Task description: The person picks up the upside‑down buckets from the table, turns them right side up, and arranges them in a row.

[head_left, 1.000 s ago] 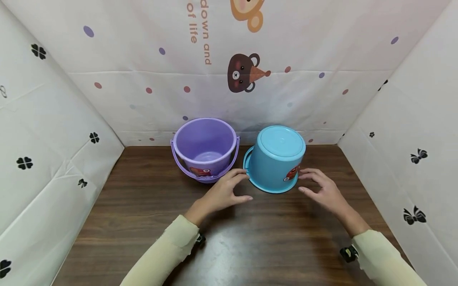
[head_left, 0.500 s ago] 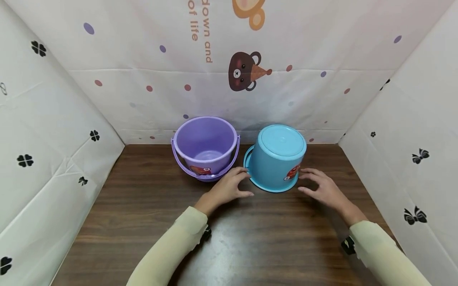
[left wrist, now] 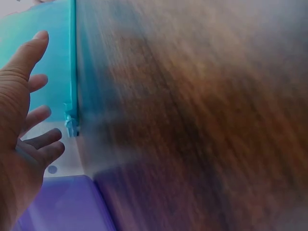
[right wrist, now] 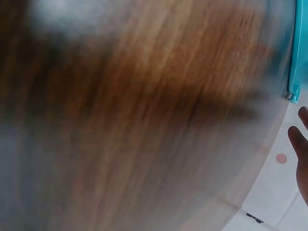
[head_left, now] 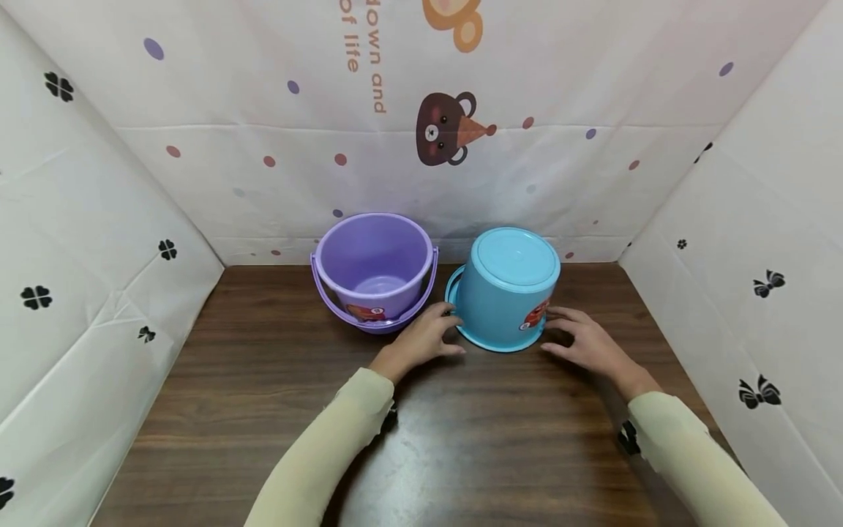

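Observation:
A light blue bucket [head_left: 503, 293] stands upside down on the brown wooden table, base up, a red label on its front right. Its handle hangs at its left side. My left hand [head_left: 424, 338] is at the bucket's left, fingers spread and fingertips right at the rim; the left wrist view shows its thumb and fingers [left wrist: 36, 115] apart, nothing held. On the other side, my right hand [head_left: 582, 340] reaches in with fingers parted, tips close to the rim. Only part of that hand [right wrist: 301, 154] appears in the right wrist view, near the bucket's rim [right wrist: 293, 72].
A purple bucket [head_left: 375, 256] stands upright to the left of the blue one, its handle lowered at the front. White patterned cloth walls [head_left: 263, 197] enclose the wooden table [head_left: 263, 410] at the back and both sides.
Both hands have drawn slightly closer to the blue bucket from either side. The view has shifted a little; both buckets keep their places on the table.

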`<state>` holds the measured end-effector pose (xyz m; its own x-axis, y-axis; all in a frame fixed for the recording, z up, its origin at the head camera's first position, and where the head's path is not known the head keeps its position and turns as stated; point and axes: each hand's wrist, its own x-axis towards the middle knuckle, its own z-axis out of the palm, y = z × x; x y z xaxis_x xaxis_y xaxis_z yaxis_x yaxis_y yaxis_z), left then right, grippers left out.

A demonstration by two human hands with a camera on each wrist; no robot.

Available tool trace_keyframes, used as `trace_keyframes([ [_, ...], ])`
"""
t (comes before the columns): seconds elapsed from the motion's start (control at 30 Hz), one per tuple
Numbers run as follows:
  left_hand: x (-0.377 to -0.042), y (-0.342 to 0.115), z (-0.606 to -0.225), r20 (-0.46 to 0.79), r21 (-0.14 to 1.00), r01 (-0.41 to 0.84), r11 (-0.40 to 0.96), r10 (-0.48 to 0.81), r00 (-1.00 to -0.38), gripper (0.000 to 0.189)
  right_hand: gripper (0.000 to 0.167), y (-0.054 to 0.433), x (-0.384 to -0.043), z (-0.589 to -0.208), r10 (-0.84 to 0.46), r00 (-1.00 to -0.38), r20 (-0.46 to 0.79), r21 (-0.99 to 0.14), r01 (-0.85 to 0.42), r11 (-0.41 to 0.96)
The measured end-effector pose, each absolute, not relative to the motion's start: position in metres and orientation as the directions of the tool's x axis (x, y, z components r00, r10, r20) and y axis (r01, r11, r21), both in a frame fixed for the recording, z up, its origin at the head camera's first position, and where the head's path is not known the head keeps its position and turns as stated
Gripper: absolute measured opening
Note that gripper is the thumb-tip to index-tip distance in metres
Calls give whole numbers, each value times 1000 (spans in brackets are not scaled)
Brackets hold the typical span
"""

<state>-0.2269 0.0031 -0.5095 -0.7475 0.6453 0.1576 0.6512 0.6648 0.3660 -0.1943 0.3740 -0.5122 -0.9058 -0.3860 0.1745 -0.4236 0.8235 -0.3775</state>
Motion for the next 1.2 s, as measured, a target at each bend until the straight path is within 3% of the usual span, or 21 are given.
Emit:
trace_keyframes([
  [0.33,-238,8,-517,103,382,619,686,634,-767,52,44,378,-207,-517,-408,-905,122,-306,-426,851],
  [0.6,-242,11,-523,105,333,638,695,645,-757,44,40,377,-212,-523,-440,-889,127,-260,-458,850],
  [1.2,-245,22,-522,124,210,662,720,652,-748,30,37,374,-219,-529,-421,-899,125,-288,-439,851],
])
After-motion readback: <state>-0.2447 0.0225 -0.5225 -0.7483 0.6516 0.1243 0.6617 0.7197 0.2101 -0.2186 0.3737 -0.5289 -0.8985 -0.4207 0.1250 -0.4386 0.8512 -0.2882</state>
